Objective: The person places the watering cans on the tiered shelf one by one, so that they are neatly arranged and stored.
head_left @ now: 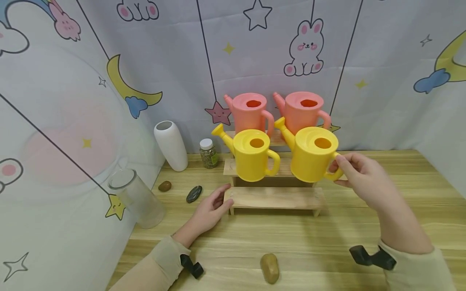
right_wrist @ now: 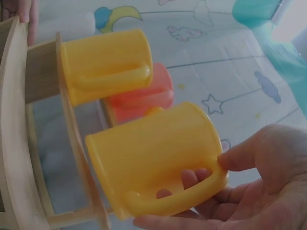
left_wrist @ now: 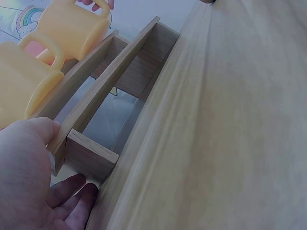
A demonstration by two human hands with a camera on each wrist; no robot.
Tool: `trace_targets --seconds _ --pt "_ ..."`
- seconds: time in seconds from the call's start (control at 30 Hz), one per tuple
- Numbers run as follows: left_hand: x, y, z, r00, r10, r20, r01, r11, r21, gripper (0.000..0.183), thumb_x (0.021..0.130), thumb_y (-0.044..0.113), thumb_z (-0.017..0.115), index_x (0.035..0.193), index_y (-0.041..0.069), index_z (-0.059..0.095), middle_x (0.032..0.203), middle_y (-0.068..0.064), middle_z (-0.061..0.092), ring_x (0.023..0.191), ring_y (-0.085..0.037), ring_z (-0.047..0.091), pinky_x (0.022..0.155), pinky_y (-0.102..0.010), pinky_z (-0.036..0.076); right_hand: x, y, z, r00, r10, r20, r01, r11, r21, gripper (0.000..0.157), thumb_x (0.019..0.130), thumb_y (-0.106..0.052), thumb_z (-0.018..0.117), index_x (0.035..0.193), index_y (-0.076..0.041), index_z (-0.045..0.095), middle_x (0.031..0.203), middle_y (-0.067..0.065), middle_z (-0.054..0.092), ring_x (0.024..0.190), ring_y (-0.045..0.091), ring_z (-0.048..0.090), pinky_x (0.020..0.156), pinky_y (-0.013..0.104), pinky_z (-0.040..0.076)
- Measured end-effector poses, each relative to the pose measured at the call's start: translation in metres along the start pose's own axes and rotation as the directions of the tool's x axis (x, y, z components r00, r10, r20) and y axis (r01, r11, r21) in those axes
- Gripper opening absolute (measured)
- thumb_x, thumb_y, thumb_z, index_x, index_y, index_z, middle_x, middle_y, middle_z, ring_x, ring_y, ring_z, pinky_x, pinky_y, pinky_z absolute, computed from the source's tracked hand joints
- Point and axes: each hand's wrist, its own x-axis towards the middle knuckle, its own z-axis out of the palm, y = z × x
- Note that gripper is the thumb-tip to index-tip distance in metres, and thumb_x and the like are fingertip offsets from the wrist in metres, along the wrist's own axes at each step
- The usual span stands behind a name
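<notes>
My right hand (head_left: 358, 176) grips the handle of a yellow watering can (head_left: 313, 155), fingers passing through the loop in the right wrist view. This can is at the right end of the middle step of a three-tiered wooden stand (head_left: 273, 198). A second yellow watering can (head_left: 251, 155) stands left of it on the same step, spout to the left. On the top step behind are two pink watering cans, a left one (head_left: 247, 113) and a right one (head_left: 300, 113). My left hand (head_left: 211, 208) holds the bottom step's left end, thumb (left_wrist: 43, 128) on its edge and fingers beside the leg.
Left of the stand are a white vase (head_left: 171, 145), a lidded jar (head_left: 208, 153), a brown stone (head_left: 165, 186), a dark striped stone (head_left: 194, 194) and a frosted glass vase (head_left: 140, 200). Another tan stone (head_left: 270, 268) lies near the front of the wooden table (head_left: 233, 250). A patterned cloth (head_left: 174, 52) hangs behind.
</notes>
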Motion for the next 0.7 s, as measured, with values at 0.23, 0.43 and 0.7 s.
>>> trace_targets --seconds 0.23,0.43,0.7 --pt "0.0000 0.0025 0.0001 1.000 -0.009 0.006 0.009 1.000 -0.005 0.056 0.100 0.050 0.062 0.152 0.035 0.045 0.157 0.006 0.048 0.143 -0.015 0.050 0.117 -0.040 0.047 0.0046 0.0038 0.0020 0.999 0.019 0.033 -0.018 1.000 -0.011 0.055 0.109 -0.050 0.037 0.125 -0.001 0.056 0.123 0.015 0.059 0.108 0.017 0.062 0.085 0.027 0.064" --pt "0.0000 0.0054 0.0002 1.000 -0.009 0.005 0.009 1.000 -0.003 0.057 0.100 0.050 0.062 0.152 0.034 0.045 0.158 0.005 0.047 0.144 -0.015 0.049 0.117 -0.040 0.046 0.0051 0.0046 0.0003 0.999 0.013 0.051 -0.013 1.000 -0.002 0.055 0.109 -0.049 0.035 0.126 0.000 0.054 0.123 0.015 0.058 0.110 0.018 0.062 0.086 0.028 0.064" --pt "-0.0007 0.0048 0.0000 1.000 -0.014 0.004 0.014 1.000 -0.006 0.057 0.100 0.050 0.062 0.152 0.035 0.045 0.158 0.004 0.048 0.144 -0.016 0.050 0.116 -0.042 0.047 0.0070 0.0072 -0.0008 0.997 -0.029 0.074 0.026 0.999 0.030 0.050 0.110 -0.046 0.037 0.124 0.000 0.053 0.122 0.015 0.057 0.109 0.017 0.063 0.087 0.029 0.064"
